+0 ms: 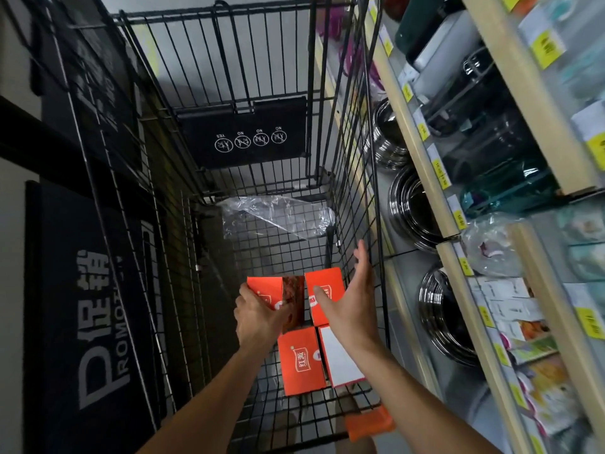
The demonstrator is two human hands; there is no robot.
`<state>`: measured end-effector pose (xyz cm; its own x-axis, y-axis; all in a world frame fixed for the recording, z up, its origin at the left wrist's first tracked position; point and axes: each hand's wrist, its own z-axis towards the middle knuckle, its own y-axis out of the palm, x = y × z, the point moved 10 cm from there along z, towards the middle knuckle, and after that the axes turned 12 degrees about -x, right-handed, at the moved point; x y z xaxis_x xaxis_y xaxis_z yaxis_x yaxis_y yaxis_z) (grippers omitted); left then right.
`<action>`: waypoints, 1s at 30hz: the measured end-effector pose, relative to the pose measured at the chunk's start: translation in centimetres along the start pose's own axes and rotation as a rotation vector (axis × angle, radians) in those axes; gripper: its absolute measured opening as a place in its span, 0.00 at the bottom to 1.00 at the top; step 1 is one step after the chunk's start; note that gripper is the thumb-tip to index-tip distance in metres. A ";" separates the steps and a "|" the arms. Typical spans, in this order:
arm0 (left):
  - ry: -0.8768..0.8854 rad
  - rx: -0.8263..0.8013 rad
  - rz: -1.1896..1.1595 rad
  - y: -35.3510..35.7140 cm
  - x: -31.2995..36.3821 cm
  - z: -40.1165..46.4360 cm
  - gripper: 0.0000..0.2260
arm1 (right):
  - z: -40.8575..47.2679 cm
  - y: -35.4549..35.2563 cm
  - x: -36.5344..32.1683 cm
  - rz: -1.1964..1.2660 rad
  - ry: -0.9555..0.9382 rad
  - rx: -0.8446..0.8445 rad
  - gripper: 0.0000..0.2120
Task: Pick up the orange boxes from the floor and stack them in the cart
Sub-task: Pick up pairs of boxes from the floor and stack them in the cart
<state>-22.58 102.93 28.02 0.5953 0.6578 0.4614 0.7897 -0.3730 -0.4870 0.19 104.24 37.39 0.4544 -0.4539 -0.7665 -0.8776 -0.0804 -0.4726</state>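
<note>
Black wire cart, three orange boxes and clear plastic wrap on its mesh bottom

The black flap in the cart reads "YES, NO, NO, NO"; the dark banner reads "PROMOT…".

Dim, wide-angle warped edges; shelf goods blurred, perhaps from motion.

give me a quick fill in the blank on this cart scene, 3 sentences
1. The left hand grips an orange ____.
2. The right hand is ____, holding nothing.
3. The clear plastic wrap lies at the far end inside the ____.

Missing words: box; open; cart
</note>
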 end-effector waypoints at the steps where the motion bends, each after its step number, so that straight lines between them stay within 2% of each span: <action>1: -0.003 -0.016 0.007 0.7 0.0 -0.2 0.43 | -0.1 0.0 0.0 -0.006 -0.006 -0.002 0.51; 3: -0.002 -0.065 0.026 1.8 -0.5 -0.3 0.41 | -0.2 0.0 0.2 -0.004 -0.010 -0.009 0.51; 7: 0.154 -0.335 0.169 4.2 0.5 -0.4 0.45 | -0.2 0.3 0.6 -0.024 -0.020 -0.021 0.51; 9: 0.157 -0.403 0.198 3.9 1.0 -0.7 0.35 | -0.2 0.6 0.9 -0.049 -0.004 -0.044 0.51; 11: 0.187 -0.373 0.269 2.4 1.9 -0.9 0.22 | -0.1 0.7 0.8 -0.079 0.016 -0.084 0.50; 12: 0.211 -0.336 0.316 1.3 2.5 -1.2 0.19 | -0.2 0.7 0.5 -0.092 0.011 -0.105 0.49; 18: 0.447 -0.228 0.325 -6.2 9.6 -5.4 0.23 | -1.1 -2.1 -5.1 -0.189 -0.065 -0.129 0.45; 24: 0.750 -0.186 0.469 -15.2 20.8 -14.4 0.26 | -3.3 -8.6 -15.1 -0.331 -0.230 -0.093 0.47; 30: 1.008 -0.071 0.687 -23.3 31.0 -24.9 0.30 | -8.1 -16.5 -25.3 -0.411 -0.383 -0.005 0.47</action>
<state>-18.89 115.71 72.15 0.7154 -0.4800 0.5078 0.2534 -0.4991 -0.8287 1.90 109.82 68.12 0.7814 -0.0292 -0.6233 -0.6169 -0.1869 -0.7645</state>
